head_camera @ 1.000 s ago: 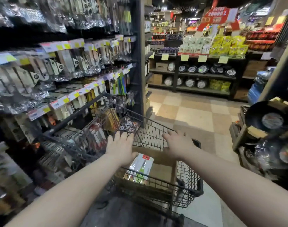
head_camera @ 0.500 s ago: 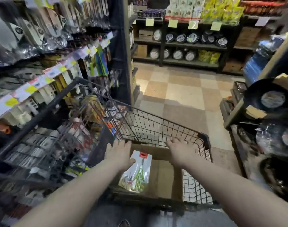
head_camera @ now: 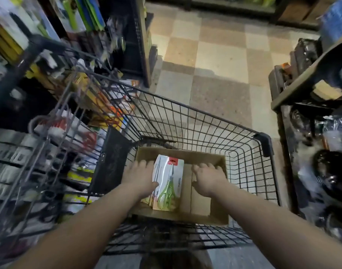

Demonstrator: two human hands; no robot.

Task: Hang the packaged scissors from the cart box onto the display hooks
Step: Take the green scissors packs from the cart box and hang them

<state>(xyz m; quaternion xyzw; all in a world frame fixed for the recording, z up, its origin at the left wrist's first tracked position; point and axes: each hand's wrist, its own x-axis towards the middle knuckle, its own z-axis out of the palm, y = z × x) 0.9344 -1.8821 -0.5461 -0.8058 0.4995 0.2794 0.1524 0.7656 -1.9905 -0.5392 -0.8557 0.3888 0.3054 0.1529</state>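
A stack of packaged scissors, white cards with green-handled scissors and a red top tab, stands in the left half of a cardboard box inside the black wire cart. My left hand lies palm down against the stack's left side, with its thumb touching the front pack and its fingers spread. My right hand hovers over the bare right half of the box, fingers loosely curled and holding nothing. The display rack with hanging packs is to the left of the cart, blurred, and I cannot make out its hooks.
A wire basket rack full of packaged goods presses against the cart's left side. Shelves with pans and dark cookware stand close on the right. Checkered floor tiles stretch ahead of the cart.
My view has tilted down onto the cart. Both hands have moved from the box's far rim down into the box, the left one onto the scissors stack.
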